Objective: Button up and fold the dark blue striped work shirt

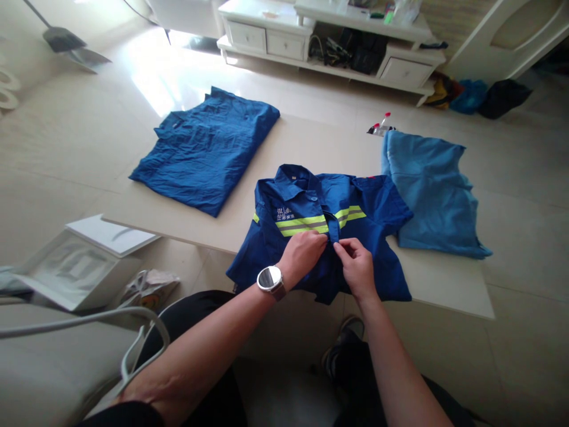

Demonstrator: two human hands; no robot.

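Note:
A dark blue work shirt with yellow and grey reflective stripes lies face up on the low white table, its hem hanging over the near edge. My left hand, a watch on its wrist, pinches the shirt's front placket just below the stripes. My right hand pinches the other side of the placket right beside it. Both hands are closed on the fabric at the shirt's middle.
A folded dark blue garment lies at the table's far left, and a lighter blue garment at its right. A white box stands on the floor at the left. A white TV cabinet is behind. A small bottle rests near the far edge.

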